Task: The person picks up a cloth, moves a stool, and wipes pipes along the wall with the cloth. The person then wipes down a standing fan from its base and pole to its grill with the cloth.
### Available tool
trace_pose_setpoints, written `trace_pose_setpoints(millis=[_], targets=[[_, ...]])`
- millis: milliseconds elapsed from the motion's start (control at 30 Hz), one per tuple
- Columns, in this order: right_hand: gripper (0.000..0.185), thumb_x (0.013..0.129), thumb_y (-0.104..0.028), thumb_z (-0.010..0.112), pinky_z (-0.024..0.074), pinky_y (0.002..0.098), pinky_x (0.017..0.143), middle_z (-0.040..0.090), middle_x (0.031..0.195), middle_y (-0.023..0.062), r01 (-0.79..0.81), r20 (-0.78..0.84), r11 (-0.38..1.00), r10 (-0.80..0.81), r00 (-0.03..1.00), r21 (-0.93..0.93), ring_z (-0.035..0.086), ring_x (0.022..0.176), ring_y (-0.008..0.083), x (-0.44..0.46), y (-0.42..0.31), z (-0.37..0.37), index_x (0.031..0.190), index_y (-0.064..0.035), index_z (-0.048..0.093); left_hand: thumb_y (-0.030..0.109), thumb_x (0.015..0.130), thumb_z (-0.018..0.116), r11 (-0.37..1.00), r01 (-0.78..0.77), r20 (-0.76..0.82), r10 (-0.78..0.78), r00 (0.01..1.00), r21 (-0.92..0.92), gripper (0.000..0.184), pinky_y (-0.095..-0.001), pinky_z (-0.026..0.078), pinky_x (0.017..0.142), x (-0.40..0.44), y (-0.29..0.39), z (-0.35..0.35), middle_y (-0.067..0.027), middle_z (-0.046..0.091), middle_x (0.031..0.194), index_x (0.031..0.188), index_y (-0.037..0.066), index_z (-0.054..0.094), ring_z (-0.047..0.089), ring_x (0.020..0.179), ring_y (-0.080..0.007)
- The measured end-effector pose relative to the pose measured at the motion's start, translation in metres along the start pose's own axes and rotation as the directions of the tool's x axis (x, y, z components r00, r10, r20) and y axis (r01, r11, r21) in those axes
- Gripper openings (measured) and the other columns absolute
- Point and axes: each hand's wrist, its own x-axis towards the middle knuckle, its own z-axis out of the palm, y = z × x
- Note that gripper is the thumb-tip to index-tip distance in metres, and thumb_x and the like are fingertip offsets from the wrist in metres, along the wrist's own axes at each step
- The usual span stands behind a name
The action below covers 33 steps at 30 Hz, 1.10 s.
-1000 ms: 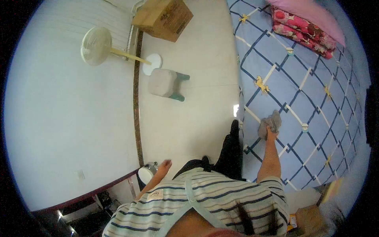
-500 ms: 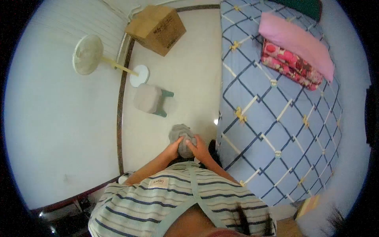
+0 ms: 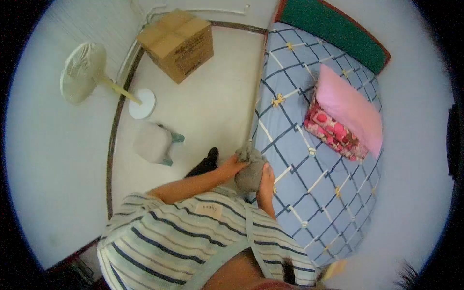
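Note:
A crumpled grey cloth is held in front of my striped top, close to the near side of the bed. My left hand grips its upper left part, where the fabric bunches up. Around the right side of the cloth, my right hand is closed, thumb upward. Folds hide some of the fingers on both hands. Just beyond lies the blue checked bed sheet.
On the bed, a pink pillow rests on a folded floral quilt. A green headboard rises behind. Left on the floor stand a small stool, a white fan and a cardboard box. My foot steps forward.
My body and view have turned toward the bed. Both hands have carried the grey cloth to the right, beside the bed's edge, and a dark-clad leg now shows at left.

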Motion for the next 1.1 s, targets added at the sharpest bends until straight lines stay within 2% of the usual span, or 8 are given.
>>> trace_pose_setpoints(millis=[167, 267, 367, 567, 633, 733, 933, 1100], targets=[[0.045, 0.090, -0.034, 0.049, 0.0405, 0.0301, 0.083, 0.055, 0.105, 0.0121, 0.007, 0.082, 0.993, 0.002, 0.997, -0.117, 0.051, 0.094, 0.0192, 0.078, -0.041, 0.080, 0.114, 0.0038, 0.050, 0.038, 0.082, 0.058, 0.996, -0.083, -0.133, 0.077, 0.988, -0.039, 0.049, -0.0341, 0.044, 0.078, 0.036, 0.106, -0.063, -0.0141, 0.060, 0.099, 0.109, -0.003, 0.054, 0.056, 0.090, -0.0229], [0.045, 0.088, -0.033, 0.053, 0.0400, 0.0298, 0.082, 0.056, 0.103, 0.0117, 0.046, 0.208, 0.994, -0.025, 0.978, -0.101, 0.050, 0.092, 0.0182, 0.104, -0.066, 0.126, 0.114, 0.0036, 0.049, 0.052, 0.078, 0.057, 0.986, 0.136, -0.229, -0.112, 0.967, 0.092, 0.069, -0.0362, 0.045, 0.081, 0.068, 0.148, -0.113, -0.0196, 0.057, 0.103, 0.114, -0.007, 0.048, 0.055, 0.096, -0.0282], [0.050, 0.086, -0.031, 0.057, 0.0398, 0.0303, 0.083, 0.054, 0.107, 0.0117, 0.045, 0.316, 0.989, 0.001, 0.949, -0.139, 0.049, 0.095, 0.0185, 0.141, -0.084, 0.162, 0.120, 0.0033, 0.043, 0.060, 0.076, 0.054, 0.999, -0.016, -0.269, 0.025, 0.963, 0.034, 0.080, -0.0386, 0.044, 0.082, 0.096, 0.161, -0.149, -0.0229, 0.055, 0.105, 0.115, -0.010, 0.045, 0.053, 0.100, -0.0304], [0.058, 0.083, -0.033, 0.060, 0.0396, 0.0311, 0.085, 0.050, 0.113, 0.0126, 0.082, 0.505, 0.931, 0.118, 0.855, -0.356, 0.049, 0.098, 0.0203, 0.259, -0.078, 0.220, 0.125, 0.0009, 0.037, 0.058, 0.081, 0.049, 0.966, 0.176, -0.660, -0.257, 0.706, -0.187, 0.073, -0.0368, 0.044, 0.083, 0.151, 0.180, -0.224, -0.0201, 0.054, 0.110, 0.116, -0.005, 0.048, 0.054, 0.097, -0.0268], [0.061, 0.082, -0.035, 0.061, 0.0401, 0.0325, 0.086, 0.051, 0.114, 0.0148, 0.166, 0.615, 0.867, 0.187, 0.766, -0.471, 0.050, 0.100, 0.0232, 0.292, -0.101, 0.266, 0.125, 0.0006, 0.037, 0.060, 0.080, 0.048, 0.883, -0.191, -0.556, -0.091, 0.826, -0.428, 0.076, -0.0379, 0.043, 0.084, 0.154, 0.213, -0.253, -0.0194, 0.051, 0.114, 0.119, -0.005, 0.045, 0.052, 0.099, -0.0272], [0.060, 0.082, -0.031, 0.060, 0.0375, 0.0340, 0.091, 0.048, 0.119, 0.0161, 0.223, 0.728, 0.801, 0.338, 0.597, -0.555, 0.047, 0.107, 0.0247, 0.335, -0.164, 0.324, 0.127, 0.0002, 0.036, 0.059, 0.080, 0.049, 0.796, -0.298, -0.571, -0.072, 0.817, -0.527, 0.074, -0.0379, 0.042, 0.085, 0.193, 0.235, -0.288, -0.0181, 0.051, 0.114, 0.118, -0.005, 0.045, 0.051, 0.100, -0.0270], [0.063, 0.081, -0.039, 0.059, 0.0403, 0.0329, 0.087, 0.053, 0.112, 0.0174, -0.053, 0.591, 0.873, 0.371, 0.716, -0.484, 0.052, 0.099, 0.0243, 0.458, -0.194, 0.344, 0.123, 0.0051, 0.041, 0.046, 0.081, 0.057, 0.953, -0.131, -0.637, -0.079, 0.766, -0.275, 0.062, -0.0339, 0.041, 0.085, 0.265, 0.302, -0.300, -0.0135, 0.055, 0.110, 0.118, -0.003, 0.046, 0.052, 0.099, -0.0245], [0.057, 0.083, -0.038, 0.057, 0.0392, 0.0331, 0.088, 0.054, 0.112, 0.0152, -0.131, 0.441, 0.774, 0.481, 0.757, -0.619, 0.051, 0.102, 0.0237, 0.514, -0.200, 0.347, 0.120, 0.0032, 0.045, 0.025, 0.083, 0.059, 0.890, -0.135, -0.519, -0.126, 0.845, -0.436, 0.053, -0.0332, 0.035, 0.094, 0.289, 0.311, -0.304, -0.0121, 0.048, 0.121, 0.125, -0.001, 0.039, 0.046, 0.108, -0.0227]])
